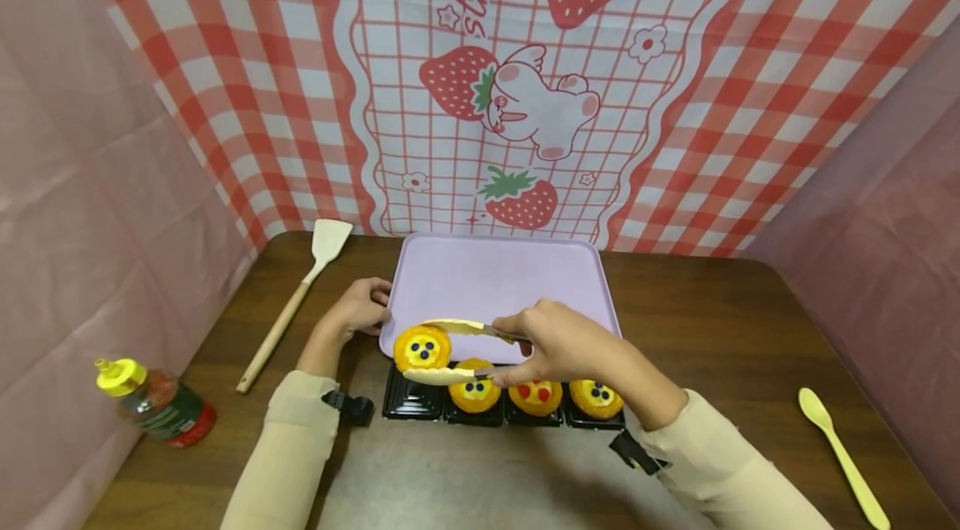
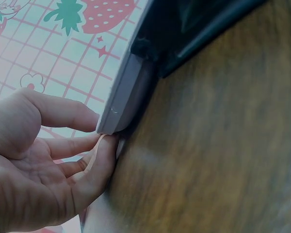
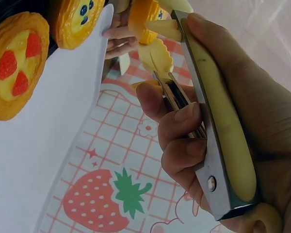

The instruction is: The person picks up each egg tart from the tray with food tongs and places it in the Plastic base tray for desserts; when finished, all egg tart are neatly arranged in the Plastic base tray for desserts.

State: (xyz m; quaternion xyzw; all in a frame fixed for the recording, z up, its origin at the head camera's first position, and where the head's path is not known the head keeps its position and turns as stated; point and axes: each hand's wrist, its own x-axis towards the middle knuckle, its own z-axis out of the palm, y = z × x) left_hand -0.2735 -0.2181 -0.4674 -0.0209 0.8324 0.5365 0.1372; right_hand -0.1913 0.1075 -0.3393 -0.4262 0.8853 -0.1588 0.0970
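My right hand (image 1: 566, 342) holds a pair of cream-tipped tongs (image 1: 442, 377) with metal arms. Between the tong tips is an egg tart with blueberries (image 1: 422, 348), above the leftmost black compartment (image 1: 414, 398), which has no tart in it. The neighbouring compartments hold a blueberry tart (image 1: 476, 397), a raspberry tart (image 1: 536, 397) and another blueberry tart (image 1: 596, 398). My left hand (image 1: 363, 307) pinches the left edge of the lilac tray (image 1: 502, 276); the left wrist view shows thumb and fingers at the tray rim (image 2: 114, 114).
On the left lie a spatula (image 1: 296, 305) with a wooden handle and a tipped-looking sauce bottle (image 1: 161, 405) with a yellow cap. A yellow spoon (image 1: 840, 455) lies at the right. A checked strawberry cloth (image 1: 480, 97) hangs behind the brown table (image 1: 690, 322).
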